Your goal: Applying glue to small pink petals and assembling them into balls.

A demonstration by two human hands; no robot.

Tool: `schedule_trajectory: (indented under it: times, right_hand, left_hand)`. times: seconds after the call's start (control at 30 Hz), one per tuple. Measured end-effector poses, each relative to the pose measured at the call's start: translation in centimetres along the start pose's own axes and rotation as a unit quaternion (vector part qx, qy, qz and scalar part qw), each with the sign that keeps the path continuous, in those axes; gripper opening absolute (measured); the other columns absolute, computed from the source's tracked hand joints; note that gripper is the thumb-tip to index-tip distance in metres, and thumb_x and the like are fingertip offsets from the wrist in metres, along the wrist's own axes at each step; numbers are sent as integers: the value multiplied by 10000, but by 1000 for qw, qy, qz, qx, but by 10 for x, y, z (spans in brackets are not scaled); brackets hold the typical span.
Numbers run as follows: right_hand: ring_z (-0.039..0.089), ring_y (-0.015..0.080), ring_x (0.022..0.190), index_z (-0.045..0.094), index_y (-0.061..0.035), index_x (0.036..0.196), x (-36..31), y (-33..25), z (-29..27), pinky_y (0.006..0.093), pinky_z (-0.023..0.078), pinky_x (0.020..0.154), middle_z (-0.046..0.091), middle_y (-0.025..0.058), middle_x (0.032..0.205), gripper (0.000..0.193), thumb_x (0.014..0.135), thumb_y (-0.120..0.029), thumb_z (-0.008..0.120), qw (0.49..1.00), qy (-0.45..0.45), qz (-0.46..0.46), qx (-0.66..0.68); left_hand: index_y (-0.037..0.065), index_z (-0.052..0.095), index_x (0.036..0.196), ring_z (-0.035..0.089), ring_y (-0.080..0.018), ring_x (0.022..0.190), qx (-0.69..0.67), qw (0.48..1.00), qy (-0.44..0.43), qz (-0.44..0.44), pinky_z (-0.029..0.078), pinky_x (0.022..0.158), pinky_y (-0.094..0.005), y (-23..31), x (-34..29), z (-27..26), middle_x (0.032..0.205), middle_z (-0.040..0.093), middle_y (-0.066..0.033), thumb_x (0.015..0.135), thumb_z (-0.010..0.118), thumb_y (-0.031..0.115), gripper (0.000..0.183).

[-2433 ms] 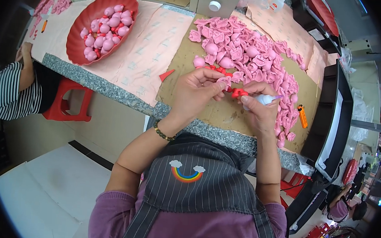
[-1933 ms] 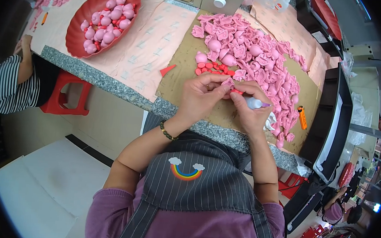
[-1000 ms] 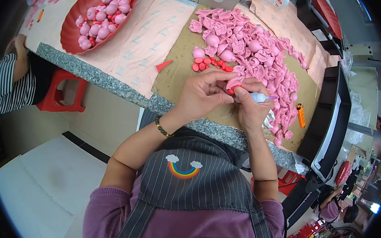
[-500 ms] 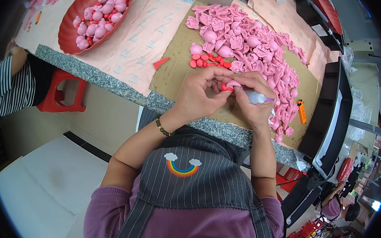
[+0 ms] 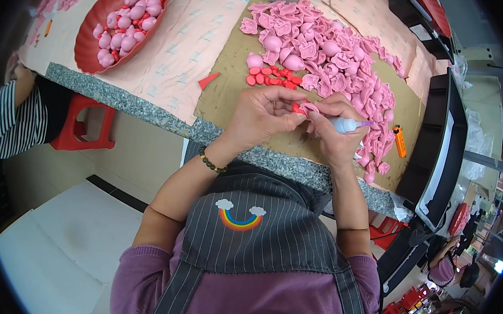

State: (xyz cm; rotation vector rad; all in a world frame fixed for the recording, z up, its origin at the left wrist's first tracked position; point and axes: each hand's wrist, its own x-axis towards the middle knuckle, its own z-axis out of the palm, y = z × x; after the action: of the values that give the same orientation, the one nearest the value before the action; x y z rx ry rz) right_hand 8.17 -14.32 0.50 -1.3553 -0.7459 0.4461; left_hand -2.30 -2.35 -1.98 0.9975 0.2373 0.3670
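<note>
Above the near edge of the mat, my left hand [image 5: 261, 117] pinches a small red oval piece [image 5: 296, 108] between thumb and fingertips. Facing it, my right hand [image 5: 338, 133] grips a pink hollow molded piece [image 5: 310, 107] that touches the red one. A small translucent squeeze bottle [image 5: 344, 124] with a purple tip is tucked in the same right hand, its tip pointing right. Just beyond my hands lie several loose red oval pieces [image 5: 260, 78]. Behind them spreads a large heap of pink molded pieces [image 5: 326, 61], some hollow, some rounded.
A red scalloped bowl [image 5: 84, 46] of pink and red parts stands at the far left. A red pointed scrap [image 5: 208, 80] lies left of the mat [image 5: 229, 101]. An orange lighter [image 5: 400, 142] is beside a black tray [image 5: 431, 139]. Another person's striped sleeve [image 5: 3, 120] shows at left.
The pink piece has turned and now sits against the red one, with its folded edge showing. My right hand has shifted slightly, and the bottle tip moved a little to the right.
</note>
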Motion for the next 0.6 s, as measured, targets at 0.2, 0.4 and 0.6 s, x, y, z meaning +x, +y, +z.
schedule_trajectory:
  times: [0.2,0.4,0.6]
  right_hand:
    - [569,137,599,595,57,855,6,-3,0,218,470,521,546,114,843,157,707,87,639,999,-30,40,13]
    - [583,178,822,522,25,1045,12,-4,-10,293,461,778,551,107,915,349,725,4,661,975,-40,101,194]
    - [594,198,892,551,43,1047,12,-17,-17,309,453,829,581,150,1031,312,743,29,618,995,-57,52,59]
  left_hand:
    - [-76,572,1020,603,-128,840,7,999,15,31,500,755,-248,2,0,4,938,627,-112,774,572,-99,247]
    - [-62,591,970,590,-68,740,15,997,71,34,496,630,-189,-1,1,-5,881,619,-71,761,634,-35,215]
    - [-58,578,1019,614,-142,794,-51,997,39,31,518,692,-260,6,1,0,906,628,-120,805,558,-46,215]
